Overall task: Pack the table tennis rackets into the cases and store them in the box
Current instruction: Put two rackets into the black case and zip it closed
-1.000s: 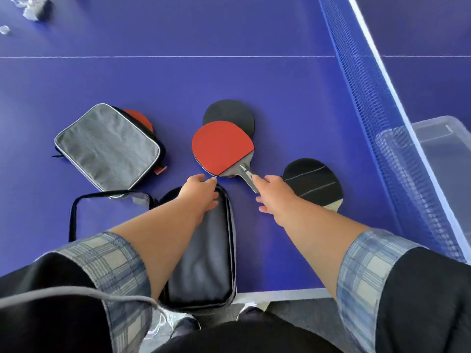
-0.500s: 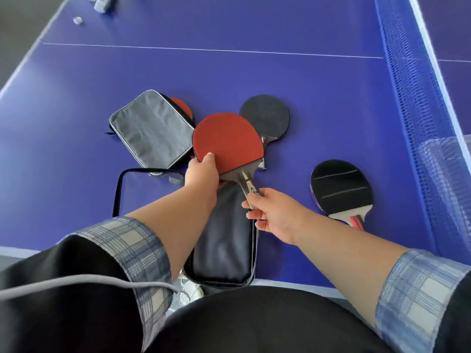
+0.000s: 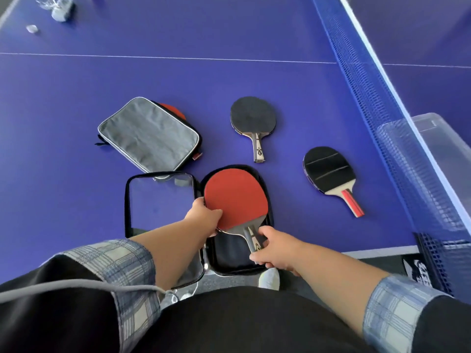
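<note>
The left hand curls its fingers round the red racket at the blade edge. The right hand pinches the handle, apparently to seat it squarely in the open case near the surface's edge.

Racket in open case

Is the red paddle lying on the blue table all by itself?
No, the left hand and the right hand hold the red paddle over the open black case.
</note>
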Demonstrator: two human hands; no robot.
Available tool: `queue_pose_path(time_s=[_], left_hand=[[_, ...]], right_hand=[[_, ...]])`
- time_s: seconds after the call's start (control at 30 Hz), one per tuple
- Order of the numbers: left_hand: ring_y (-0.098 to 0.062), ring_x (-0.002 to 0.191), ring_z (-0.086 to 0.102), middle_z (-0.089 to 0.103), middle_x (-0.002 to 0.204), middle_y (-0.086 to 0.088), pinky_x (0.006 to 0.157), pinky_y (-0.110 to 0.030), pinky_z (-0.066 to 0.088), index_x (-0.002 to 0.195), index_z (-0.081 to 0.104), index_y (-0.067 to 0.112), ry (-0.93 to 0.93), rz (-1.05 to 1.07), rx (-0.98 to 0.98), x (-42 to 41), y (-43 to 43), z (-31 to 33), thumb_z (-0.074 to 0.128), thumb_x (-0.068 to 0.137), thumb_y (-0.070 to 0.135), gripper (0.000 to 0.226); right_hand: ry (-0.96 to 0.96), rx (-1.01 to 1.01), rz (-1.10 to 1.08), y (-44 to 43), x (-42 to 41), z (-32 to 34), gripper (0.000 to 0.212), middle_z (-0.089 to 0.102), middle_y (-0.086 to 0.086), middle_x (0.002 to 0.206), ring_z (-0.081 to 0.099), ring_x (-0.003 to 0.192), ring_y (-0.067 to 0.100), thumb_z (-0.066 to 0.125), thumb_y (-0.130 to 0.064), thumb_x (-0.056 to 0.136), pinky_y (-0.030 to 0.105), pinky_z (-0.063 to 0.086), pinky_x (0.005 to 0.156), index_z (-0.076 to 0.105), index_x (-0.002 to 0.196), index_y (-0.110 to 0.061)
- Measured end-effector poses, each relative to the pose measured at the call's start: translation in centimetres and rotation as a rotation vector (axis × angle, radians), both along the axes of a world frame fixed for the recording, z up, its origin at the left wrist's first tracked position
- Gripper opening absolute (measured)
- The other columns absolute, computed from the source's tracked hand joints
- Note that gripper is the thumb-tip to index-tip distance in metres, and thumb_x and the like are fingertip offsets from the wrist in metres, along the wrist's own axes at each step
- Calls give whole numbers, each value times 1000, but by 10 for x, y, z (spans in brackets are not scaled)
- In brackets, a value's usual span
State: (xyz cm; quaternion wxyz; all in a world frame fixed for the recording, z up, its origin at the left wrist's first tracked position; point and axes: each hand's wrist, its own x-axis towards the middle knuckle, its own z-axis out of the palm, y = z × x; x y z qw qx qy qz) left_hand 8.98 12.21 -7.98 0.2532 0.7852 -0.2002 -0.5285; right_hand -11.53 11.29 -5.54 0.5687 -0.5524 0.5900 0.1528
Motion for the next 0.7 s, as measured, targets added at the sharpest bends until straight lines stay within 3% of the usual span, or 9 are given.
queue_pose_path(time_s=[0.1,0.23,0.43,0.53,0.63,0.7], left_hand=[[-33,92,70,62,109,-6,76,-46,62,150,29,26,-34,-109,18,7,4,-6,60,91,21,67],[-33,87,70,69,99,-9,79,-47,61,149,24,32,-153,-248,21,11,7,-16,59,81,20,78],[-37,95,68,69,105,-15,87,-46,56,148,20,19,-346,-388,95,8,-1,-12,57,78,23,79],[-36,103,65,64,114,-18,89,-41,53,143,26,8,-452,-459,136,3,-1,-4,60,84,23,69],[-37,104,63,61,117,-21,88,-42,52,137,31,3,-515,-461,156,-6,1,1,63,84,24,66],[-39,103,63,61,116,-21,89,-45,53,137,30,4,-513,-409,139,-12,1,4,64,84,23,65]], right_hand=[[75,-120,11,8,7,-10,62,66,8,111,63,80,21,76,-29,83,38,55,76,45,137,-24],[90,-199,-28,10,12,-24,68,67,2,116,69,99,26,77,-29,83,38,57,86,46,143,-22],[123,-268,50,11,14,-31,63,62,4,126,62,111,25,76,-29,85,38,51,95,49,141,-17],[139,-310,114,10,14,-33,46,56,8,120,64,101,28,78,-29,81,42,54,89,59,119,-15],[137,-312,224,6,13,-32,28,58,7,108,64,90,30,76,-31,82,39,54,79,52,88,-17],[115,-340,250,1,6,-24,20,56,6,112,62,96,29,72,-35,86,37,52,83,57,90,-22]])
